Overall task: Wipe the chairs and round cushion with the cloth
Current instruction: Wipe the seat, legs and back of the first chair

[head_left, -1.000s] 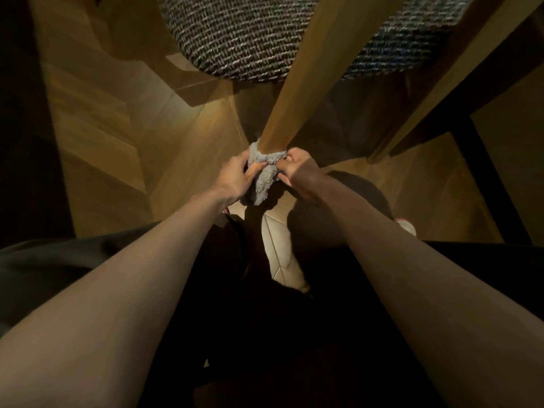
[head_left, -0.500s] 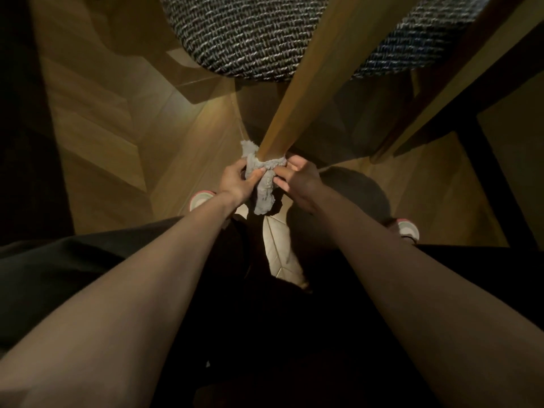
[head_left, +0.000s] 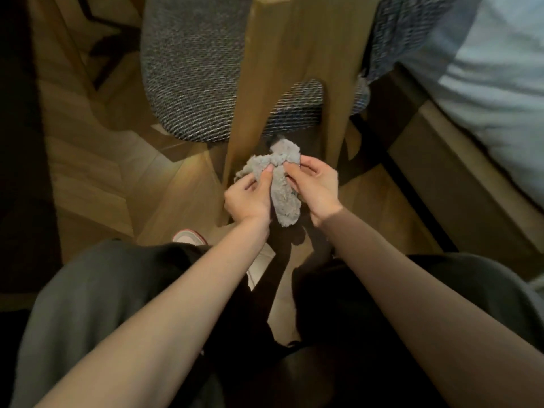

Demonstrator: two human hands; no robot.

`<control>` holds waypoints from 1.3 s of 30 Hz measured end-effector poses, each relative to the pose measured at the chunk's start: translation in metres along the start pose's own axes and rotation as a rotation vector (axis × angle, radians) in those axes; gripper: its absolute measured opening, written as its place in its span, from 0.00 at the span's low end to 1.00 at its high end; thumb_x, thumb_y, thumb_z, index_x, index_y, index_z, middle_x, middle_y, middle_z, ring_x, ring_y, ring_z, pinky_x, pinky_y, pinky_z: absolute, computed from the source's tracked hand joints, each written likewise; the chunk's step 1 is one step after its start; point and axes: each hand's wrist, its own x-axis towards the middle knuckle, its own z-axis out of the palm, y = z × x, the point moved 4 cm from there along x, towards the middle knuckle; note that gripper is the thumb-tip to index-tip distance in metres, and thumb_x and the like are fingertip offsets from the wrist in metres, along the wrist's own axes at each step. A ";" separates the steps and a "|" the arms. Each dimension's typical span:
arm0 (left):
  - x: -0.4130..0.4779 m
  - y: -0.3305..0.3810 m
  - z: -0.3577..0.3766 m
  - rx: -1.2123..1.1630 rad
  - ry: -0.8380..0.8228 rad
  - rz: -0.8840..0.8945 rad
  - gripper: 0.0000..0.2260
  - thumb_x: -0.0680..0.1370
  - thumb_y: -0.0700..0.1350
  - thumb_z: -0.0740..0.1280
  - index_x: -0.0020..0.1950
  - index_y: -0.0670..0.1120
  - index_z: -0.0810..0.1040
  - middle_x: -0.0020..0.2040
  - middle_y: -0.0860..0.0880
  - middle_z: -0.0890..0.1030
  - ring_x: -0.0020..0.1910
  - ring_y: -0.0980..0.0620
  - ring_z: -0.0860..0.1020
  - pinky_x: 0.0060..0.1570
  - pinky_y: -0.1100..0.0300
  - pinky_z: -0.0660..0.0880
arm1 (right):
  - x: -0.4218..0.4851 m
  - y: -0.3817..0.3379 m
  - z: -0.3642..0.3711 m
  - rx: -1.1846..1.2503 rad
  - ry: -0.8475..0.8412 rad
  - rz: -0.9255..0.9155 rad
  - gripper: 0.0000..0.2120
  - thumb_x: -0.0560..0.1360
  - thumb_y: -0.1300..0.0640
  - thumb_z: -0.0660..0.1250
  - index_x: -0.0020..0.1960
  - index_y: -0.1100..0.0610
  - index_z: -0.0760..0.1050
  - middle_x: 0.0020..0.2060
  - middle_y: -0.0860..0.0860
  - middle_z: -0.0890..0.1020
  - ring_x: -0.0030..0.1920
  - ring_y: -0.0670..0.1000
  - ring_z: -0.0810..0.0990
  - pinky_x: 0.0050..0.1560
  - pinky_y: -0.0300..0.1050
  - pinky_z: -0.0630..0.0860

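Chair-side: cloth [head_left: 283,184] bunched between both hands, low beside leg [head_left: 262,113]. Left hand [head_left: 248,198] fingers curled round one fold; right hand [head_left: 316,189] pinches other side. Risk: hanging end drags on floor [head_left: 97,172] or slips free if pinch slackens mid-wipe.

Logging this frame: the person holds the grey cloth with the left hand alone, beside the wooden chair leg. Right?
No: both hands hold it. The head view shows the left hand and right hand each pinching the grey cloth beside the wooden chair leg.
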 end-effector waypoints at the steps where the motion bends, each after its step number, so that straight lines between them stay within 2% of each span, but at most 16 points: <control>1: -0.011 0.008 0.009 -0.007 -0.030 0.040 0.00 0.73 0.48 0.73 0.43 0.53 0.84 0.33 0.62 0.80 0.37 0.65 0.81 0.40 0.66 0.79 | -0.006 -0.008 -0.016 -0.029 0.048 -0.049 0.15 0.75 0.58 0.71 0.60 0.59 0.78 0.52 0.52 0.84 0.51 0.46 0.83 0.52 0.43 0.81; 3: -0.030 0.022 0.029 0.015 -0.084 0.153 0.08 0.74 0.48 0.72 0.53 0.50 0.84 0.35 0.64 0.80 0.38 0.70 0.79 0.39 0.73 0.76 | -0.012 -0.023 -0.043 -0.105 0.163 -0.144 0.15 0.74 0.55 0.71 0.61 0.56 0.78 0.52 0.49 0.84 0.51 0.43 0.82 0.51 0.40 0.80; 5: -0.042 0.033 0.048 0.036 -0.092 0.242 0.11 0.75 0.48 0.71 0.56 0.49 0.83 0.41 0.62 0.82 0.40 0.72 0.78 0.43 0.75 0.75 | -0.014 -0.036 -0.059 -0.143 0.278 -0.211 0.17 0.74 0.54 0.71 0.63 0.56 0.77 0.54 0.48 0.83 0.51 0.42 0.81 0.52 0.37 0.80; 8: -0.045 0.048 0.073 0.009 -0.039 0.331 0.13 0.76 0.48 0.70 0.59 0.47 0.82 0.54 0.52 0.84 0.50 0.64 0.79 0.49 0.81 0.69 | -0.006 -0.054 -0.067 -0.058 0.379 -0.299 0.20 0.75 0.56 0.71 0.65 0.58 0.75 0.57 0.50 0.82 0.54 0.43 0.81 0.55 0.39 0.79; 11: -0.033 0.055 0.093 -0.007 -0.006 0.349 0.14 0.76 0.47 0.69 0.61 0.45 0.81 0.57 0.49 0.82 0.57 0.58 0.78 0.51 0.81 0.67 | 0.010 -0.066 -0.069 -0.068 0.383 -0.368 0.20 0.75 0.58 0.71 0.66 0.59 0.75 0.57 0.48 0.79 0.55 0.42 0.78 0.58 0.34 0.76; 14: -0.019 0.051 0.105 -0.026 0.012 0.350 0.13 0.76 0.44 0.70 0.60 0.44 0.81 0.55 0.49 0.83 0.45 0.66 0.78 0.42 0.81 0.69 | 0.031 -0.066 -0.069 -0.124 0.319 -0.387 0.21 0.76 0.61 0.70 0.67 0.62 0.73 0.61 0.53 0.78 0.57 0.42 0.74 0.49 0.21 0.70; 17: -0.010 0.042 0.112 0.002 0.032 0.369 0.12 0.76 0.43 0.70 0.59 0.43 0.82 0.52 0.49 0.84 0.40 0.75 0.75 0.40 0.82 0.69 | 0.047 -0.059 -0.070 -0.170 0.319 -0.384 0.19 0.76 0.61 0.69 0.66 0.63 0.73 0.60 0.55 0.79 0.55 0.42 0.75 0.45 0.19 0.68; 18: -0.009 0.040 0.115 0.016 0.036 0.383 0.11 0.76 0.42 0.70 0.58 0.42 0.82 0.51 0.49 0.84 0.40 0.75 0.75 0.40 0.82 0.69 | 0.051 -0.055 -0.072 -0.172 0.321 -0.373 0.19 0.76 0.61 0.69 0.66 0.63 0.74 0.60 0.55 0.79 0.54 0.41 0.75 0.44 0.19 0.68; 21: -0.005 0.031 0.122 0.094 0.026 0.374 0.10 0.76 0.43 0.70 0.56 0.43 0.83 0.49 0.50 0.84 0.39 0.67 0.78 0.40 0.80 0.70 | 0.061 -0.043 -0.076 -0.193 0.288 -0.309 0.20 0.77 0.61 0.68 0.68 0.62 0.72 0.61 0.54 0.78 0.55 0.41 0.74 0.45 0.18 0.67; 23: 0.000 0.020 0.128 0.168 -0.006 0.325 0.09 0.77 0.44 0.69 0.54 0.43 0.84 0.47 0.50 0.84 0.40 0.62 0.78 0.38 0.79 0.70 | 0.067 -0.035 -0.078 -0.203 0.239 -0.269 0.20 0.78 0.62 0.66 0.69 0.60 0.71 0.63 0.54 0.77 0.60 0.43 0.74 0.54 0.22 0.69; 26: 0.010 0.004 0.137 0.210 -0.071 0.270 0.08 0.78 0.44 0.68 0.53 0.43 0.83 0.47 0.50 0.83 0.47 0.56 0.80 0.42 0.73 0.72 | 0.079 -0.024 -0.081 -0.216 0.175 -0.224 0.21 0.78 0.62 0.66 0.70 0.59 0.70 0.62 0.52 0.78 0.61 0.45 0.76 0.64 0.39 0.72; 29: 0.022 -0.007 0.145 0.255 -0.142 0.278 0.08 0.77 0.44 0.68 0.55 0.44 0.81 0.50 0.48 0.83 0.51 0.53 0.80 0.54 0.60 0.76 | 0.093 -0.014 -0.087 -0.269 0.141 -0.199 0.19 0.79 0.60 0.65 0.69 0.57 0.71 0.57 0.49 0.79 0.55 0.43 0.77 0.61 0.39 0.73; 32: 0.037 -0.018 0.150 0.293 -0.216 0.285 0.09 0.77 0.43 0.68 0.56 0.44 0.81 0.51 0.49 0.83 0.51 0.53 0.80 0.54 0.59 0.76 | 0.108 -0.001 -0.094 -0.330 0.103 -0.174 0.20 0.79 0.60 0.64 0.71 0.59 0.69 0.60 0.51 0.78 0.56 0.43 0.75 0.56 0.32 0.70; 34: 0.046 -0.026 0.154 0.338 -0.259 0.291 0.09 0.76 0.42 0.69 0.55 0.43 0.80 0.50 0.50 0.82 0.51 0.54 0.79 0.52 0.60 0.75 | 0.118 0.011 -0.096 -0.343 0.069 -0.142 0.19 0.80 0.61 0.62 0.71 0.59 0.69 0.61 0.53 0.78 0.59 0.47 0.76 0.61 0.39 0.71; 36: 0.055 -0.034 0.158 0.378 -0.297 0.284 0.08 0.76 0.41 0.69 0.55 0.42 0.80 0.50 0.47 0.82 0.51 0.52 0.80 0.54 0.56 0.77 | 0.129 0.022 -0.097 -0.324 0.053 -0.107 0.17 0.80 0.63 0.61 0.69 0.60 0.70 0.60 0.54 0.79 0.60 0.50 0.77 0.64 0.47 0.74; 39: 0.064 -0.046 0.164 0.423 -0.355 0.275 0.08 0.77 0.40 0.68 0.55 0.41 0.79 0.52 0.45 0.82 0.52 0.50 0.80 0.55 0.53 0.77 | 0.144 0.036 -0.099 -0.317 0.026 -0.048 0.18 0.80 0.65 0.60 0.70 0.60 0.69 0.60 0.56 0.79 0.60 0.52 0.78 0.63 0.51 0.74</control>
